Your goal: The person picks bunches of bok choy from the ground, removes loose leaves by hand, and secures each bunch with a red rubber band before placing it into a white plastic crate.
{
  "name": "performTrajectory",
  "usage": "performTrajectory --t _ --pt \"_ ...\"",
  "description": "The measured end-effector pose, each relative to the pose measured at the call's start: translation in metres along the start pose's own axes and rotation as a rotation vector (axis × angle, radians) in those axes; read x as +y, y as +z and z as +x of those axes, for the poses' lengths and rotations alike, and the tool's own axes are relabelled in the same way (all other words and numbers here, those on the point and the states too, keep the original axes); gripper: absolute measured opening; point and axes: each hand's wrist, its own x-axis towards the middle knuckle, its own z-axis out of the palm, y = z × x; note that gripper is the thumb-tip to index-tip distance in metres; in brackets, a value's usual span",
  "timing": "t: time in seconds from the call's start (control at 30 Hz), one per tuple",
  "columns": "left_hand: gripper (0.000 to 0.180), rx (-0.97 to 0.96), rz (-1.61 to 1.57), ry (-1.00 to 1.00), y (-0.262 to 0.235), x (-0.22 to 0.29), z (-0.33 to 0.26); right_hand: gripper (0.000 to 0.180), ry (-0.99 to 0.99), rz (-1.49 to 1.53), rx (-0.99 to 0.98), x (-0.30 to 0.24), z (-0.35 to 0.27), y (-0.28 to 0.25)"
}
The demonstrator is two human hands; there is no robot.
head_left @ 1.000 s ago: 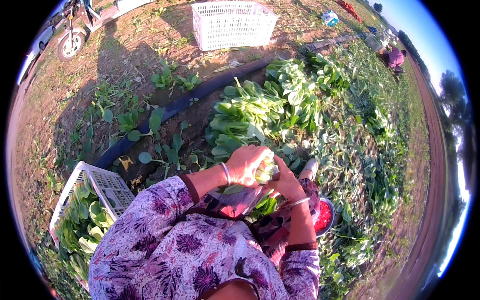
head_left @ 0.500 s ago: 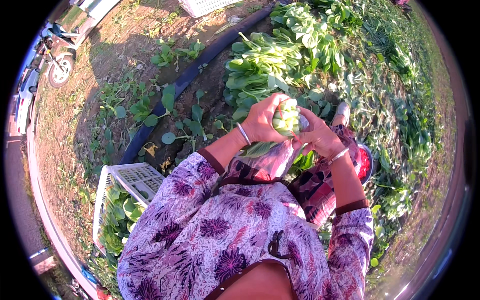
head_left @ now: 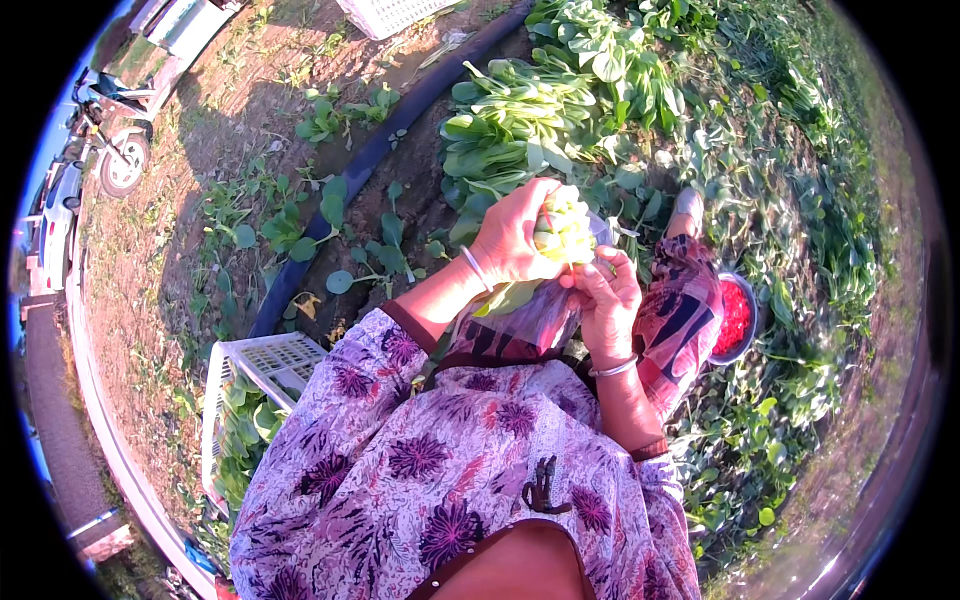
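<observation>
My left hand (head_left: 515, 235) is wrapped round a bundle of bok choy (head_left: 563, 232), its pale cut stem ends turned up and a leaf hanging below the palm. A thin red tie runs round the stems. At the bundle's lower right, my right hand (head_left: 608, 300) has thumb and forefinger pinched together, seemingly on the end of the red tie, which is hardly visible there. Clear plastic sheeting (head_left: 535, 318) lies over my lap beneath both hands.
Beyond my hands lies a pile of bok choy (head_left: 530, 110). A basin of red ties (head_left: 735, 318) stands by my right leg. On the left are a white crate (head_left: 262, 358) holding greens and a dark hose (head_left: 365, 160). Another white crate (head_left: 385, 12) sits far off; a motorcycle (head_left: 118, 150) stands far left.
My right hand has drawn back from around the bundle's right side, down and toward me, and now pinches at its lower edge. My left hand still holds the bok choy, slightly more to the left.
</observation>
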Motion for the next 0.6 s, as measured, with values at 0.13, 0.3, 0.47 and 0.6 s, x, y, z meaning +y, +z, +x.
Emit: performTrajectory --t 0.13,0.3,0.47,0.6 --pt "0.082 0.015 0.156 0.080 0.009 0.010 0.003 0.017 -0.267 -0.462 -0.125 -0.010 -0.018 0.000" --pt "0.073 0.020 0.269 0.132 0.022 0.013 0.006 0.014 -0.213 -0.534 -0.141 -0.031 -0.021 0.007" --pt "0.072 0.068 0.348 0.236 0.032 0.015 0.007 0.012 -0.219 -0.297 -0.142 -0.036 -0.033 0.006" --pt "0.071 0.095 0.438 0.252 0.039 0.013 0.008 0.020 -0.337 -0.614 -0.176 -0.036 -0.040 0.008"
